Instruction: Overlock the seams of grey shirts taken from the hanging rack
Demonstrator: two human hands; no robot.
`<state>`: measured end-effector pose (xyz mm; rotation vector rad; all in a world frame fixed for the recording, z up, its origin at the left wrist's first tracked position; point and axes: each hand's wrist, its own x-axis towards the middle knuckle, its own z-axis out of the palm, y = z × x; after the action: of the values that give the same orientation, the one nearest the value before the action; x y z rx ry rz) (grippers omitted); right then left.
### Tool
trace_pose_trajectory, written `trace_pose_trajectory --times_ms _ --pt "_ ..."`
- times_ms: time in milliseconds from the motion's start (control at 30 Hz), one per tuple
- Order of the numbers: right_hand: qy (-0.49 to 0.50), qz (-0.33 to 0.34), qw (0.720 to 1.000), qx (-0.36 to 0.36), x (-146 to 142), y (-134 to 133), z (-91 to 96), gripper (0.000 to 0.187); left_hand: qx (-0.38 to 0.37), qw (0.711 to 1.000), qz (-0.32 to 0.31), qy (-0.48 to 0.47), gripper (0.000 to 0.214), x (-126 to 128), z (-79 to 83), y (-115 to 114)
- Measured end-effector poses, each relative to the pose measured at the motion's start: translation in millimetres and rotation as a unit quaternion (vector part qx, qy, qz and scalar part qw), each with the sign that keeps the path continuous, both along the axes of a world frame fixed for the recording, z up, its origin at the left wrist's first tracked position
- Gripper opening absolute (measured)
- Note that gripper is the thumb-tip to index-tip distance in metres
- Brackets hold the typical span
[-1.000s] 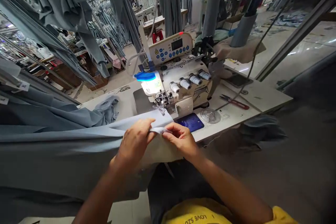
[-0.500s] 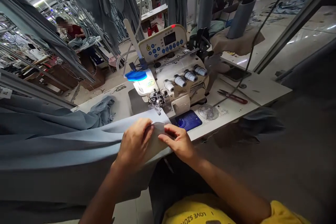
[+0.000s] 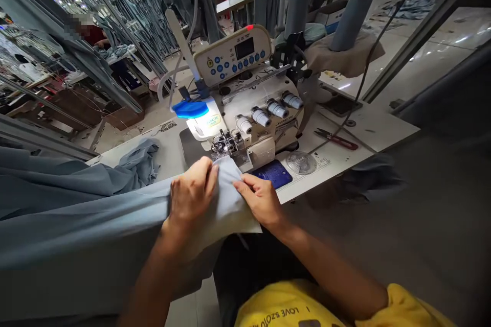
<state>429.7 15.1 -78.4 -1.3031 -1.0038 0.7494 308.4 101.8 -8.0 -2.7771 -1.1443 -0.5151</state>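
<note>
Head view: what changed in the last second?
Both hands pushed the fabric forward: its edge was short of the presser foot and now lies at it. Left hand moved from pinching the edge to pressing on top; right hand opened flat on it. Scissors and machine are unchanged.

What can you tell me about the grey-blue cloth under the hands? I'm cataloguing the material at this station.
The cloth is a plain grey-blue woven-looking fabric, smooth with soft folds. It drapes from the left across the table edge and hangs down toward the person's lap. Its near end lies flat in front of the sewing machine, reaching the presser foot. The left hand presses on it from above with fingers curled over the edge; the right hand rests on its right edge. A bunched part lies further left on the table.
</note>
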Motion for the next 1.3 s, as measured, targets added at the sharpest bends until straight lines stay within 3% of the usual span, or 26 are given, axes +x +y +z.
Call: trace_pose_trajectory --times_ms 67,133,333,667,967,1067,1167,1233,1300 --pt "0.021 -0.015 1.0 -0.013 1.0 5.7 -5.7 0.019 -0.033 0.999 0.019 0.039 0.02 5.8 -6.6 12.0" --pt "0.053 -0.004 0.998 -0.03 0.9 6.3 -10.1 0.024 -0.059 0.995 0.036 0.075 0.018 8.6 -9.8 16.3" --pt "0.052 0.034 0.997 -0.035 1.1 -9.6 -5.4 0.02 -0.085 0.983 0.057 0.15 0.019 5.1 -5.9 1.3" --pt "0.06 0.04 0.997 -0.039 8.0 -5.1 -3.1 0.014 -0.063 0.979 0.057 0.184 0.02 13.9 -6.8 7.3" --pt "0.069 0.027 0.997 -0.035 10.7 7.3 -5.7 0.017 -0.06 0.987 0.05 0.14 0.019 17.1 -9.8 21.4" --pt "0.084 0.026 0.996 -0.021 6.5 3.4 -10.5 0.019 0.021 0.999 -0.018 0.025 0.016 6.3 -22.5 6.0" --pt "0.114 0.036 0.993 -0.002 -2.3 -9.6 -17.0 0.025 0.14 0.977 -0.13 -0.094 0.033 -10.7 -51.7 -26.8" --pt "0.099 0.033 0.994 0.01 -7.4 -17.3 -22.5 0.024 0.181 0.969 -0.137 -0.102 0.042 -20.7 -72.8 -46.1" --pt "0.054 -0.03 0.997 0.035 -8.2 -18.9 -29.3 0.023 0.179 0.967 -0.126 -0.127 0.035 -26.5 -87.1 -57.3"
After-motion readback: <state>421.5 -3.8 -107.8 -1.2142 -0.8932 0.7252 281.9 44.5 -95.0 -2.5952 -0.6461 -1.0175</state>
